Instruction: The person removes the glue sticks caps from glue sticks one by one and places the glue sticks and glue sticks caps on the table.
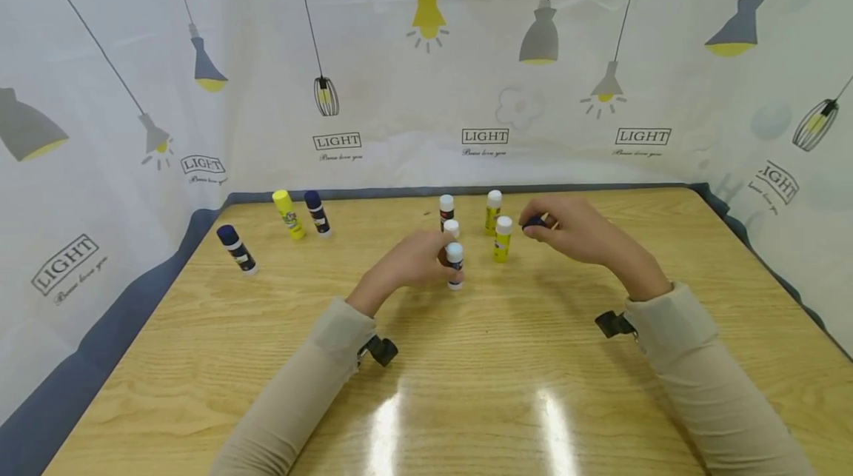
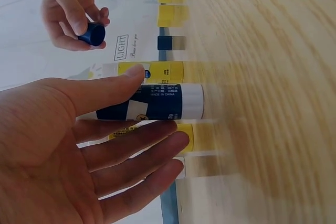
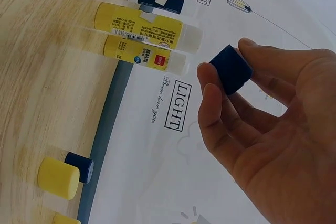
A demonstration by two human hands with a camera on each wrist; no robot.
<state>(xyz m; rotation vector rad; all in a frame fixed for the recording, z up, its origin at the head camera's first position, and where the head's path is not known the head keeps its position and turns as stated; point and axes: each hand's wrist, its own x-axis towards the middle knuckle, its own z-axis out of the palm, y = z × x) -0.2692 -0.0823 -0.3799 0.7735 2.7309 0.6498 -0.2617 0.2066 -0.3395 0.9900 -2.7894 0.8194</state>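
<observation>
My left hand (image 1: 420, 257) grips an upright navy glue stick (image 1: 455, 266) with a white top and white base, thumb on one side and fingers on the other. Whether its base touches the table cannot be told. To the right, my right hand (image 1: 566, 228) pinches a loose navy cap (image 3: 231, 70) between thumb and fingertips, held in the air. Between the hands stand two yellow glue sticks (image 1: 502, 245) with white tops. Behind the left hand are a white-topped navy glue stick (image 1: 447, 215) and another white top (image 1: 452, 229), its body mostly hidden.
At the table's back left stand a capped yellow glue stick (image 1: 289, 217) and two capped navy ones (image 1: 238, 250). Loose yellow caps (image 3: 59, 178) and a navy cap (image 3: 81, 167) lie on the wooden table (image 1: 480, 357). A printed cloth (image 1: 400, 106) hangs behind the table.
</observation>
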